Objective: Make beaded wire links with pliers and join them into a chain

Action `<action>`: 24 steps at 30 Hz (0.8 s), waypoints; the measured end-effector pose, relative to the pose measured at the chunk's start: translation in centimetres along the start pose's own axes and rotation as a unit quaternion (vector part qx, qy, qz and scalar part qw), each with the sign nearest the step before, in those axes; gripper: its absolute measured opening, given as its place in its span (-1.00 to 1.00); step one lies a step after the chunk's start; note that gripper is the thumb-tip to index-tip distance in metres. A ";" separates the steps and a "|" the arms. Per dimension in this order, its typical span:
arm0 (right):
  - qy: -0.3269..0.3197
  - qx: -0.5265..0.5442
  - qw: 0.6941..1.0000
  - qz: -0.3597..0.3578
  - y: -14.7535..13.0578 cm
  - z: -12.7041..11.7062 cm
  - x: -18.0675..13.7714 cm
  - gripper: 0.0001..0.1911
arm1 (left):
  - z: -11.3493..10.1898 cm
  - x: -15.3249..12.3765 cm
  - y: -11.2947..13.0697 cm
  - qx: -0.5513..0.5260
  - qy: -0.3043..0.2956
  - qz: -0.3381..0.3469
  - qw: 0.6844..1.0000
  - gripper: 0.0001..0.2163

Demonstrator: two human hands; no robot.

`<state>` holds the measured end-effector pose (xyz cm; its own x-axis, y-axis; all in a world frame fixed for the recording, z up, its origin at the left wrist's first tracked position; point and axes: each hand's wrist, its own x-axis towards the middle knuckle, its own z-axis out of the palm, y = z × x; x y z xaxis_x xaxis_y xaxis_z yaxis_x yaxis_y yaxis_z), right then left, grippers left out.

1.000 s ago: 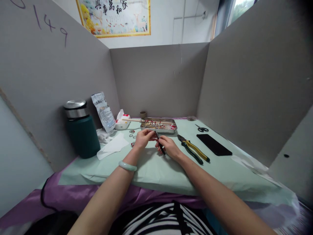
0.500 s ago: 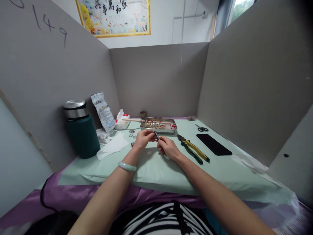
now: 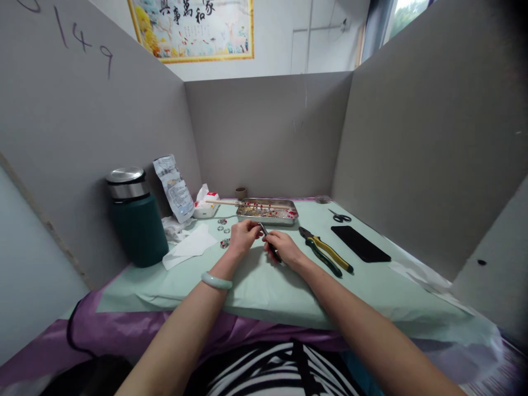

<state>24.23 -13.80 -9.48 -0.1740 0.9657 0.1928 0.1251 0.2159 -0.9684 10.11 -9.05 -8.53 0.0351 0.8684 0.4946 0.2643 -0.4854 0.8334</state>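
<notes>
My right hand [image 3: 285, 247] is closed around small dark-handled pliers [image 3: 274, 253], whose metal nose points up and to the left. At that nose, the fingers of my left hand [image 3: 244, 235] are pinched together. Whatever they hold is too small and too covered to make out. Left of my left hand, small silvery rings and red-and-silver bead pieces [image 3: 225, 243] lie on the pale green cloth [image 3: 256, 291]. Just beyond both hands stands a metal tray [image 3: 268, 221] of loose red and gold bits, with a wooden stick [image 3: 214, 202] strung with beaded pieces across it.
Large pliers [image 3: 328, 253] with green and yellow handles, a black phone [image 3: 361, 243] and scissors [image 3: 341, 216] lie to the right. On the left are a green thermos [image 3: 138, 225], a silver pouch [image 3: 175, 190], tissues [image 3: 206, 208] and white paper [image 3: 192, 246]. Grey panels [image 3: 268, 137] enclose the table.
The pliers have turned slightly in my right hand, so more of their dark handle shows. My left hand has shifted a little, its fingers still pinched at the pliers' nose.
</notes>
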 end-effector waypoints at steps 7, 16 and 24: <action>0.069 -0.370 0.921 -0.103 0.2 -0.8 -0.7 -0.80 | -1.2 0.3 0.6 -0.175 -0.002 -0.138 0.975 -0.82; 0.113 -0.457 0.869 -0.155 0.9 -1.0 -0.7 -0.73 | -1.8 0.0 0.4 -0.267 -0.101 -0.208 0.936 -0.74; 0.129 -0.152 0.965 -0.170 0.3 -1.3 0.2 -0.78 | -1.2 -0.8 1.2 -0.227 -0.239 -0.171 0.929 -0.72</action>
<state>25.47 -13.35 -9.52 -0.0123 0.8271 0.5620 0.3908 0.5213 -0.7587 9.22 -10.43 -7.65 0.4761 0.8729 0.1071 -0.0906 -0.0724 0.9932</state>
